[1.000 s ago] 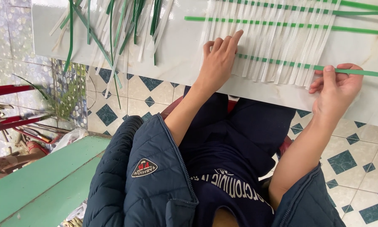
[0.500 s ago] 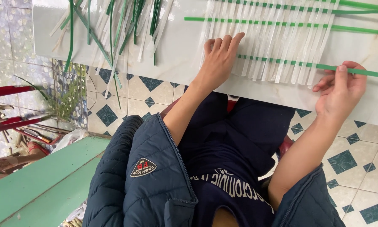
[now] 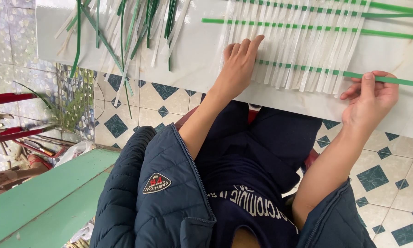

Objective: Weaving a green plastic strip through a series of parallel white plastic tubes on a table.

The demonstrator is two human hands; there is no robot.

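Weaving: left hand point(image 3: 237, 69) pressed flat on white strips point(image 3: 298, 50), right hand point(image 3: 369, 98) pinching green strip point(image 3: 390, 81); next likely needs drawing it snug.

Four green cross strips point(image 3: 307, 27), two hands point(image 3: 238, 69).

Green strip point(image 3: 335, 72) woven crosswise through flat white strips point(image 3: 298, 46).
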